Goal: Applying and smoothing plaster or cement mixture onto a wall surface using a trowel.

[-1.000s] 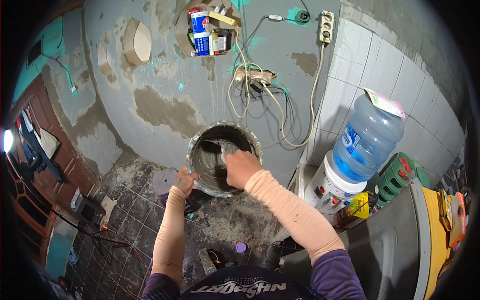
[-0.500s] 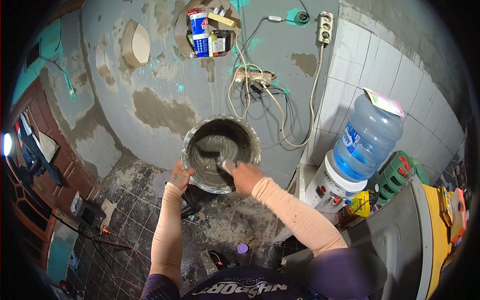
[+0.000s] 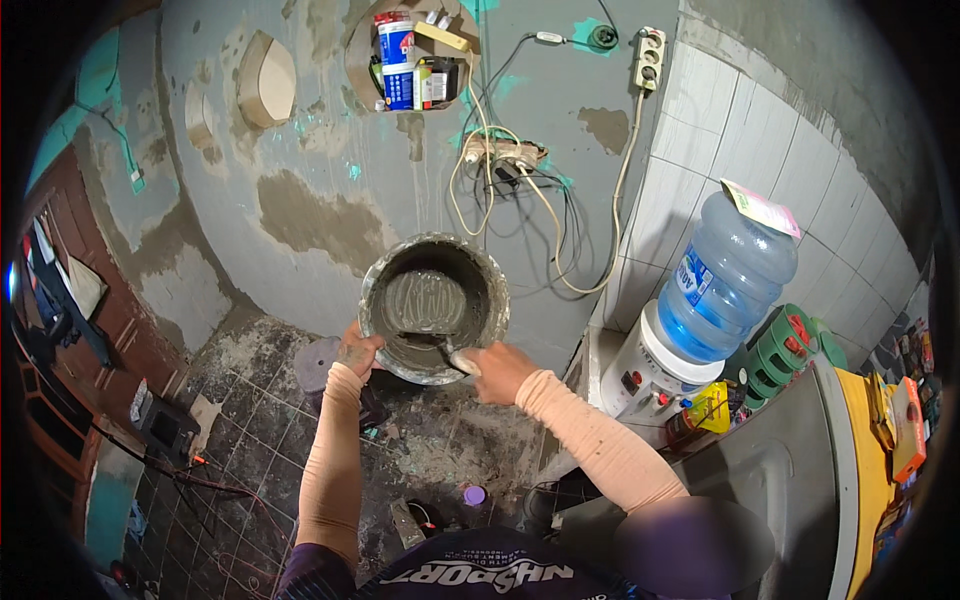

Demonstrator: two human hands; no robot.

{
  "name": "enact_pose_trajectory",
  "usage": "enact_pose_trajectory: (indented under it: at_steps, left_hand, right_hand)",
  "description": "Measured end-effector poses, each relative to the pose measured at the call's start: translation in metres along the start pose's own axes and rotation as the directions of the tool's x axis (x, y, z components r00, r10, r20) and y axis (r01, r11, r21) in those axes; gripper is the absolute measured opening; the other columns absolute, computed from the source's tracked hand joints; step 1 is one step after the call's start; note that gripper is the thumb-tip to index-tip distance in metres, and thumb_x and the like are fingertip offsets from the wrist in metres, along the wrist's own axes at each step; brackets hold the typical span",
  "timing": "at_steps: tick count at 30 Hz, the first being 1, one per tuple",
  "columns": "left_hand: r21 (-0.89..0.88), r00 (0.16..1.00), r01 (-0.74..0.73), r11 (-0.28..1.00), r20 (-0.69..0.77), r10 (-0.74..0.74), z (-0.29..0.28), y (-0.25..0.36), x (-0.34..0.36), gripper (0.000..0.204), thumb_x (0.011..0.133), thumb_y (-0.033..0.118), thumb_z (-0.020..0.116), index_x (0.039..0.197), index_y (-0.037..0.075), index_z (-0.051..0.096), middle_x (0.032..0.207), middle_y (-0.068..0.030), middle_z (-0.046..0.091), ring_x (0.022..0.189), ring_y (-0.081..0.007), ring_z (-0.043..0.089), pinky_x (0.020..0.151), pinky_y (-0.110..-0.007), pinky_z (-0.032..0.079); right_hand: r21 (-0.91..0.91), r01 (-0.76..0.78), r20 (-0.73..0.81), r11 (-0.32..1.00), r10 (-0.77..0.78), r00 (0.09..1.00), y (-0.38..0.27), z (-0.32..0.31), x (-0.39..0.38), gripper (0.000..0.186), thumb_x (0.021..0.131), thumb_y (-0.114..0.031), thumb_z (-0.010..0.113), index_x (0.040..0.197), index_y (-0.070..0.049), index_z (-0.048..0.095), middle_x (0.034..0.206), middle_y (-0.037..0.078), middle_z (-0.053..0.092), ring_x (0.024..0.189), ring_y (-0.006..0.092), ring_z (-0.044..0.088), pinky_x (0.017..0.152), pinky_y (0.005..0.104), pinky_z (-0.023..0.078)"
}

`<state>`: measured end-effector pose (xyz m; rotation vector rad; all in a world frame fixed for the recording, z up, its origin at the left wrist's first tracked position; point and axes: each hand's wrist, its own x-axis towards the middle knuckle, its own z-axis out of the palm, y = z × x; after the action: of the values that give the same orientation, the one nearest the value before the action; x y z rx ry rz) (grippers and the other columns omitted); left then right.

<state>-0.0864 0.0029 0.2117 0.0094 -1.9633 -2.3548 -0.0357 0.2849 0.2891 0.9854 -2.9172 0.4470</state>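
A mortar-smeared bucket point(image 3: 484, 285) is tilted so its mouth faces me, with grey wet residue over its inner wall and bottom. On its left rim my left hand point(image 3: 359, 352) is closed, the fingers partly hidden by the rim. My right hand point(image 3: 503, 373) grips the pale handle of a putty knife point(image 3: 462, 361) at the bucket's lower right edge. The tool's wide dark blade lies inside, against the near inner wall. What the bucket rests on is hidden beneath it.
A water dispenser point(image 3: 650, 370) with a big blue bottle point(image 3: 738, 275) stands to the right, beside a grey metal surface point(image 3: 760, 500). Cables hang from a power strip point(image 3: 505, 153) on the patchy wall. A purple lid point(image 3: 474, 495) lies on the dirty tiled floor.
My right hand has drawn the putty knife from the bucket's middle toward the near inner wall, baring the streaked bottom. The left hand still holds the rim; the view has shifted slightly.
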Motion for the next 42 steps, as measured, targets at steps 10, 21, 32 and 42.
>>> enact_pose_trajectory:
  at_steps: [10, 21, 32, 42]
  left_hand:
    - [0.037, 0.999, -0.022, 0.999, 0.031, 0.021, 0.016, 0.019, -0.001, 0.045, 0.075, -0.004, 0.049, 0.12, 0.003, 0.051, 0.092, -0.009, 0.064, 0.066, -0.0201, 0.065, 0.047, -0.03, 0.055]
    - [0.118, 0.996, -0.049, 0.992, 0.082, 0.039, 0.013, 0.019, -0.003, 0.044, 0.077, -0.005, 0.049, 0.119, 0.003, 0.055, 0.099, -0.0075, 0.064, 0.077, -0.018, 0.064, 0.063, -0.027, 0.053]
    - [0.267, 0.953, -0.302, 0.915, 0.107, 0.283, 0.027, 0.023, 0.005, 0.054, 0.073, -0.008, 0.047, 0.126, 0.001, 0.051, 0.114, -0.0057, 0.061, 0.105, -0.0193, 0.055, 0.093, -0.029, 0.039]
    - [0.062, 0.995, -0.103, 0.993, 0.009, 0.102, 0.042, 0.016, 0.018, 0.056, 0.07, -0.013, 0.049, 0.125, 0.0, 0.052, 0.111, -0.0068, 0.063, 0.102, -0.0211, 0.057, 0.091, -0.029, 0.041]
  right_hand:
    - [0.005, -0.022, -0.008, 1.0, 0.022, 1.0, -0.001, -0.005, 0.002, 0.037, 0.066, -0.002, 0.058, 0.104, -0.002, 0.059, 0.076, 0.026, 0.063, 0.073, 0.0416, 0.064, 0.07, 0.0474, 0.054]
    - [-0.081, -0.05, -0.159, 0.995, 0.037, 0.987, -0.001, -0.011, 0.008, 0.051, 0.071, -0.006, 0.057, 0.121, -0.005, 0.053, 0.08, 0.024, 0.065, 0.074, 0.0402, 0.064, 0.07, 0.0458, 0.053]
    - [-0.072, -0.081, -0.076, 0.994, 0.076, 0.994, 0.006, -0.018, -0.001, 0.04, 0.07, -0.005, 0.059, 0.11, -0.001, 0.057, 0.077, 0.023, 0.064, 0.076, 0.0389, 0.065, 0.069, 0.0464, 0.054]
    - [-0.017, -0.138, -0.203, 0.99, 0.131, 0.97, 0.012, 0.0, 0.008, 0.038, 0.072, -0.006, 0.058, 0.11, 0.0, 0.056, 0.077, 0.028, 0.063, 0.075, 0.0413, 0.064, 0.069, 0.0463, 0.054]
